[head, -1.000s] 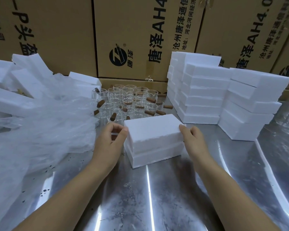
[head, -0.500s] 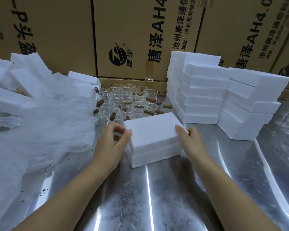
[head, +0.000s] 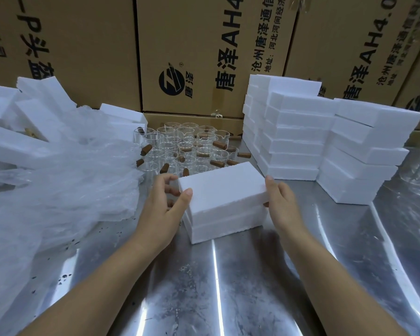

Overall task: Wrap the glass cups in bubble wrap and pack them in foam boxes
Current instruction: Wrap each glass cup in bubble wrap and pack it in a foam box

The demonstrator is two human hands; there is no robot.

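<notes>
A closed white foam box (head: 224,197), lid on its base, sits on the metal table in front of me. My left hand (head: 164,207) grips its left end, thumb on the top edge. My right hand (head: 279,202) presses against its right end. Behind the box stands a cluster of clear glass cups (head: 187,146) with brown handles. A heap of bubble wrap (head: 58,185) lies to the left of the hands.
Stacks of closed foam boxes (head: 301,132) stand at the right, with another stack (head: 364,151) nearer the edge. Loose foam pieces (head: 17,117) lie at the far left. Cardboard cartons (head: 204,52) wall off the back. The steel table (head: 228,287) extends toward me.
The lid has settled lower onto the base, and both hands have closed in on the box ends; my left thumb now rests on the top edge.
</notes>
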